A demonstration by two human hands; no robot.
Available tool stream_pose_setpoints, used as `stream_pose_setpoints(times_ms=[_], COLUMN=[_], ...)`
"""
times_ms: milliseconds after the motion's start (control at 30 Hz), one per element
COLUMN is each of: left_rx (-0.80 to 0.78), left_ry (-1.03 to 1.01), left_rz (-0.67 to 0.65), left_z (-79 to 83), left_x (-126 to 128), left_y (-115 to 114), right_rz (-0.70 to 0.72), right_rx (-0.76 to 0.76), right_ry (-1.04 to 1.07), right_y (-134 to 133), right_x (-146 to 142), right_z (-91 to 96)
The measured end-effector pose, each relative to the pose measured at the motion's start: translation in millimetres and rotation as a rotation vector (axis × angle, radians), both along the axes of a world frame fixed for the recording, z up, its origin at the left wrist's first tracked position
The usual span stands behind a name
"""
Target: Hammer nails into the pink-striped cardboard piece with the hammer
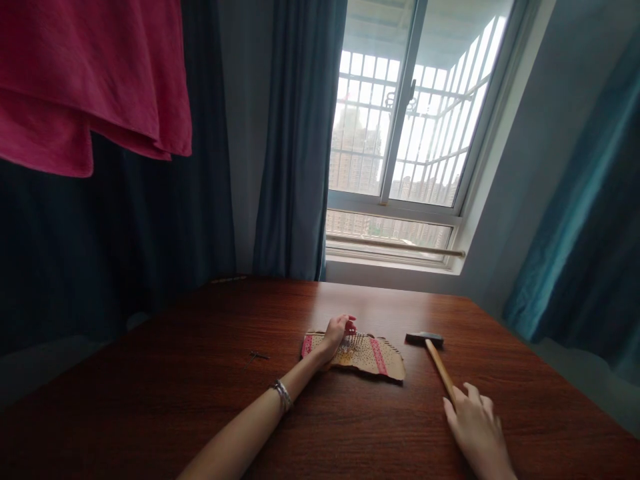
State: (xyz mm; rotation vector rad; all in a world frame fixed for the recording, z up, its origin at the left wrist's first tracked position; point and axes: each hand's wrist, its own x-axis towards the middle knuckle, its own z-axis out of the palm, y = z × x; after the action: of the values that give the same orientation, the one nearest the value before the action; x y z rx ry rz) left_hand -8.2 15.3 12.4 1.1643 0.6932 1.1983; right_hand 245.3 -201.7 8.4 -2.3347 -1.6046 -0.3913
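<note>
A piece of tan cardboard (pixel 395 366) with pinkish-red strips lies on the table, and many small dark dots cover it. Thin nails (pixel 356 339) stand upright in rows near its middle and far side. My left hand (pixel 336 337) is over its left part, the fingers curled together beside the nails. Something red with pale spots (pixel 351 327) shows at these fingertips; I cannot make out what it is. To the right a hammer (pixel 440 369) with a dark head and wooden handle lies flat. My right hand (pixel 477 423) rests over the handle's end, fingers spread and thumb alongside the wood.
A few loose dark nails (pixel 259 355) lie on the brown wooden table (pixel 200 387) to the left. Behind stand a barred window (pixel 400 133) and blue curtains (pixel 300 133). A pink cloth (pixel 95 80) hangs at the upper left.
</note>
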Motion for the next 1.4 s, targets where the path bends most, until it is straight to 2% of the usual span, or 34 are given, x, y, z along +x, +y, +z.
stream_pose_setpoints(times_ms=[100, 233, 333, 433, 667, 767, 900, 1067, 1133, 1233, 1333, 1400], left_rx=[-0.004, -0.015, -0.008, 0.005, 0.001, 0.026, 0.096, 0.277, 0.35, 0.469, 0.55, 0.557], left_ry=[0.014, 0.066, 0.077, 0.092, 0.118, 0.087, 0.12, 0.325, 0.424, 0.63, 1.018, 1.326], left_rz=[0.008, 0.025, 0.016, 0.022, 0.033, 0.034, 0.098, 0.119, 0.1, 0.181, 0.268, 0.395], left_z=[1.6, 4.5, 5.5, 6.7, 10.3, 8.9, 8.7, 27.5, 40.8, 60.2, 74.4, 81.6], left_x=[0, -2, -2, -3, -2, -2, -2, -10, -22, -55, -105, -143], left_y=[-1, -4, -5, -6, -9, -8, -9, -15, -21, -32, -41, -43], right_rz=[0.181, 0.405, 0.455, 0.453, 0.38, 0.386, 0.393, 0.381, 0.382, 0.371, 0.369, 0.379], right_rx=[0.111, 0.158, 0.131, 0.067, 0.053, 0.068, 0.074, 0.058, 0.059, 0.061, 0.057, 0.055], right_ry=[0.097, 0.278, 0.378, 0.423, 0.374, 0.345, 0.333, 0.327, 0.327, 0.332, 0.331, 0.316], right_y=[23, 72, 105, 127, 126, 124, 125, 123, 123, 123, 124, 124], right_x=[-17, -53, -81, -101, -113, -113, -113, -113, -113, -112, -111, -111], right_z=[15.3, 33.3, 38.8, 34.9, 17.1, 14.8, 14.1, 15.1, 14.9, 13.1, 10.3, 8.7])
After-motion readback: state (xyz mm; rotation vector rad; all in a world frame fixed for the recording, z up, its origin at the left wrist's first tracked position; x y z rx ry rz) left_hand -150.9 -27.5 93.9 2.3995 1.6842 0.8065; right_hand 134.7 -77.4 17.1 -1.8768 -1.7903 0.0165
